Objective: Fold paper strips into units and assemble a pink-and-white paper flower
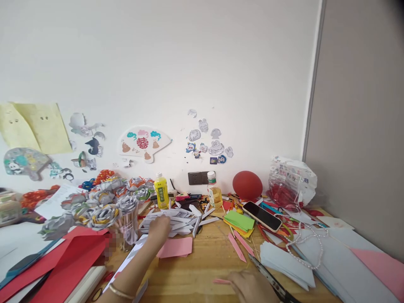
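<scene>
My left hand (159, 229) is at the front of a heap of white paper strips (184, 223), knuckles up, its fingertips hidden from view. Just below it lies a stack of pink paper (176, 247). At the bottom edge, my right hand (251, 286) pinches a narrow pink paper strip (221, 281) close to the wooden tabletop. A long dark metal tool (268, 275), its kind unclear, lies along the right side of that hand. Two more folded pink strips (237, 247) rest beyond it.
At the left are paper flowers (104, 214) and red paper (72, 261). A yellow bottle (161, 191), a clear jar (215, 195) and a red balloon (248, 185) stand along the wall. A phone (262, 216), green notes (239, 221), white sheets (285, 261) and beads (320, 248) lie right.
</scene>
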Demonstrator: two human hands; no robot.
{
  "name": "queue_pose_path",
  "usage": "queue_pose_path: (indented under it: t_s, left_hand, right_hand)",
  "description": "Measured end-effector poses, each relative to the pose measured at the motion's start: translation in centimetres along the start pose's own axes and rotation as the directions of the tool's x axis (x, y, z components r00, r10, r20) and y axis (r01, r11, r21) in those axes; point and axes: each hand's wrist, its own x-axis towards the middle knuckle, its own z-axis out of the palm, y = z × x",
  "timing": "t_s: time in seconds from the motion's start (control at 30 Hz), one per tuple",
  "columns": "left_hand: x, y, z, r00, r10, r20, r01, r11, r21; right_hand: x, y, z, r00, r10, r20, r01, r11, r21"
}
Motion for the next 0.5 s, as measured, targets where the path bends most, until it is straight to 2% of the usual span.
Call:
queue_pose_path:
  t_s: [0.17,0.3,0.4,0.5]
  left_hand:
    - [0.5,-0.5,1.1,0.999,0.016,0.037,-0.018,0.999,0.032]
    - [1.4,-0.6,0.9,0.999,0.024,-0.045,-0.022,0.999,0.044]
    - [2.3,-0.6,0.8,0.986,0.11,-0.128,-0.108,0.994,0.022]
    - [3.1,-0.2,1.1,0.962,0.232,-0.142,-0.237,0.971,-0.018]
  right_hand:
    - [0.2,0.2,0.4,1.0,0.005,-0.025,-0.008,0.99,-0.14]
    - [0.3,0.6,2.4,0.996,-0.023,-0.087,0.004,0.977,-0.215]
    - [0.4,0.9,3.3,0.995,-0.026,-0.092,0.001,0.963,-0.27]
    - [0.4,1.0,3.0,0.987,-0.093,-0.13,0.052,0.956,-0.289]
